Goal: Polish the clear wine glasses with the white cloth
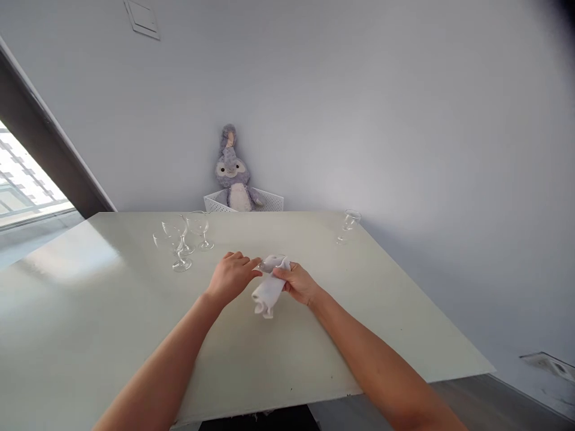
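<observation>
My right hand (297,283) is shut on a crumpled white cloth (269,291), which is bunched around something at the middle of the pale table (287,353). A bit of clear glass (264,266) shows at the cloth's upper left, and my left hand's (232,276) fingertips reach it. Whether they grip it, I cannot tell. Farther back to the left stand several clear stemmed coupe glasses (198,230), upright and close together. Another clear stemmed glass (348,226) stands alone near the far right edge.
A grey plush elephant (232,173) sits in a white perforated basket (220,203) beyond the table's far edge, against the wall. A bright window (22,179) lies to the left. The table's near edge runs below my forearms, with a wooden floor beyond it at right.
</observation>
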`<state>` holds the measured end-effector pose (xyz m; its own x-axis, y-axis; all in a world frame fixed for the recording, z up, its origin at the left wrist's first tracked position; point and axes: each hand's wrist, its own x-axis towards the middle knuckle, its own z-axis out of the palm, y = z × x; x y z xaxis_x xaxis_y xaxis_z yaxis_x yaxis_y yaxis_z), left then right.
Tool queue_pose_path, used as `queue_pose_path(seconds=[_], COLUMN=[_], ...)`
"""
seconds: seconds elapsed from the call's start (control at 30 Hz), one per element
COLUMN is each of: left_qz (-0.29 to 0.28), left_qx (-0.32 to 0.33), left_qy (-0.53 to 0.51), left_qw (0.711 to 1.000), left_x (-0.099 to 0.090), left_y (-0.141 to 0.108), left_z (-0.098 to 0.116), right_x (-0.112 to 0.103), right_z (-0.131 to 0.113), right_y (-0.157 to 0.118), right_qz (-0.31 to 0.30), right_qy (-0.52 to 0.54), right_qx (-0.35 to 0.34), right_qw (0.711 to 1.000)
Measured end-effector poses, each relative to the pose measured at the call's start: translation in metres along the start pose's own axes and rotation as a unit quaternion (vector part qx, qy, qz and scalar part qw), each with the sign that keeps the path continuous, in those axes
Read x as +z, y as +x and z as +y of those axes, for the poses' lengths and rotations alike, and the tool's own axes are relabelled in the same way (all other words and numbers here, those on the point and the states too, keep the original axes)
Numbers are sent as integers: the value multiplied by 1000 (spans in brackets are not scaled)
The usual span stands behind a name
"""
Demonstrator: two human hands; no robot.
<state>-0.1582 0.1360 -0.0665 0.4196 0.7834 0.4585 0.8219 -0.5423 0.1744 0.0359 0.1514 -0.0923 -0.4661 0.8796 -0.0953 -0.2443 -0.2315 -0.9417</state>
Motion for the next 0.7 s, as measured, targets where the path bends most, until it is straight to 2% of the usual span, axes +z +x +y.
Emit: queue_pose_path(seconds=[0.07,0.13,0.23,0.3,0.33,0.43,0.5,0.57,0.63,0.7], left_qz=[-33,-88,-189,-219,-212,-133,-67,-30,-26,-31], left_qx=[-56,-139,-215,-220,-226,-287,-329,-350,-349,-300], left_qy=[-46,-129,-298,-397,-433,-484,-472,-427,-348,-230], left_qw=[997,978,911,864,846,816,815,833,870,925], left_x=[-1,-1,-1,1,3,7,9,10,11,13], left_y=[-1,0,0,1,1,1,0,0,-1,-1], left_z=[-5,-7,-7,-8,-10,-19,-24,-26,-24,-17], right_x=[-2,-10,-24,-32,-36,-43,-41,-33,-20,-7], right_z=[2,1,-7,-15,-18,-23,-24,-24,-23,-21], right_y=[-1,0,3,5,5,2,-2,-7,-12,-16], right_qz=[-31,-60,-67,-29,8,137,154,105,46,10], right_qy=[-104,-221,-372,-449,-482,-556,-595,-630,-663,-689], right_qx=[-49,-98,-173,-232,-259,-321,-357,-386,-396,-389], right_qw=[993,968,910,862,837,754,704,665,633,612])
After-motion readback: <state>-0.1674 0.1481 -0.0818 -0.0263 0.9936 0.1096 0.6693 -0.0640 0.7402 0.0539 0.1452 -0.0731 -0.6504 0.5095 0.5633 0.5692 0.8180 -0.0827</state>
